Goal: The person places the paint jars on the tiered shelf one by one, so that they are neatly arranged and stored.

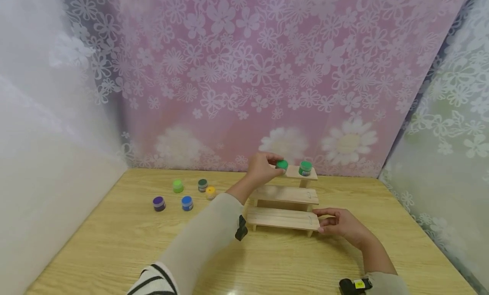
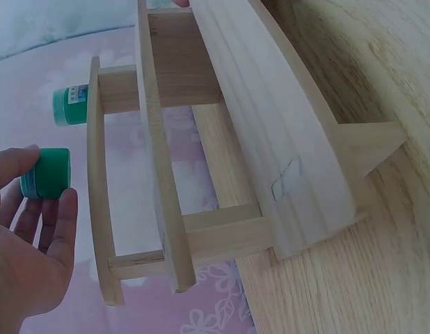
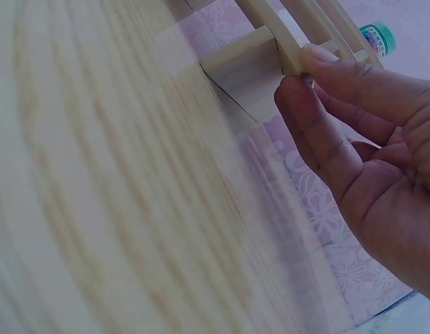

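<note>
One green jar [image 1: 305, 169] is already up top on the rack [image 1: 285, 195], left hand [image 1: 263, 168] is pinching a second one [image 1: 282, 164] near it, right hand [image 1: 343, 227] grips the bottom shelf [image 1: 280, 219], and looks like five jars [image 1: 187, 203] are left on the table [image 1: 114, 244].

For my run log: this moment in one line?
left hand holds green lidded jar; above wooden stand's top tier; right hand grips bottom tier; second green jar on top tier; other jars on table
</note>
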`<state>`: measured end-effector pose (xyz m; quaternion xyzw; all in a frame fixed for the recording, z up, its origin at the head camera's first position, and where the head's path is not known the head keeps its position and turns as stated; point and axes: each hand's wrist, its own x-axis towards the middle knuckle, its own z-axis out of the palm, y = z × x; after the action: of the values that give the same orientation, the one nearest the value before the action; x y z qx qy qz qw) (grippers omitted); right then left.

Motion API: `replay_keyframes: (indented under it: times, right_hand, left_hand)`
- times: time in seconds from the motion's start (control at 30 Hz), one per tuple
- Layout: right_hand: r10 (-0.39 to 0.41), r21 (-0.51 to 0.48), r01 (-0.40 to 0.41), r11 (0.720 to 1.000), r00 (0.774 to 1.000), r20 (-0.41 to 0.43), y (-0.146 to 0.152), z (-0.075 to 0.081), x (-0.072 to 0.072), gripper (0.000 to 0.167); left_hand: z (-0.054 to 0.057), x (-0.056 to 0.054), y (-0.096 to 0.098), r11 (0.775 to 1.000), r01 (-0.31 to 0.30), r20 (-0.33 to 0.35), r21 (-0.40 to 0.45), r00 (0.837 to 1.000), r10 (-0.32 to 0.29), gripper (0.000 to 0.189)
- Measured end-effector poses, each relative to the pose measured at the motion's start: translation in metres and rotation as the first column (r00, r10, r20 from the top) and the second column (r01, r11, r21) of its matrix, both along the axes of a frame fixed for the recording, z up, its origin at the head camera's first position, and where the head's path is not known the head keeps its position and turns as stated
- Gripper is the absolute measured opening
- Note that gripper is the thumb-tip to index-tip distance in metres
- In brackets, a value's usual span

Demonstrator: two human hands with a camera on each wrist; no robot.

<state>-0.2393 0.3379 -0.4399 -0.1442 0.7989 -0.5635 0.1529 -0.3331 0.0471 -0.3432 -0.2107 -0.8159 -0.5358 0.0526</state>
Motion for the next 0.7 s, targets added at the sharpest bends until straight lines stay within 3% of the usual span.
replay_keyframes:
  times: [0.23,0.7]
  right_hand:
    - [-0.015,0.006,0.015,1.000,1.000,-0.006,-0.0006,0.0005,0.0011,0.064]
    - [-0.015,0.018,0.016,1.000,1.000,-0.013,-0.0008,0.0023,0.0012,0.064]
  left_hand:
    - [-0.0049,-0.0054,0.0064,1.000,-0.012,0.030,0.009,0.999,0.012,0.028]
    - [-0.0034,-0.0084,0.0087,0.999,-0.031,0.037,-0.024,0.999,0.032,0.029]
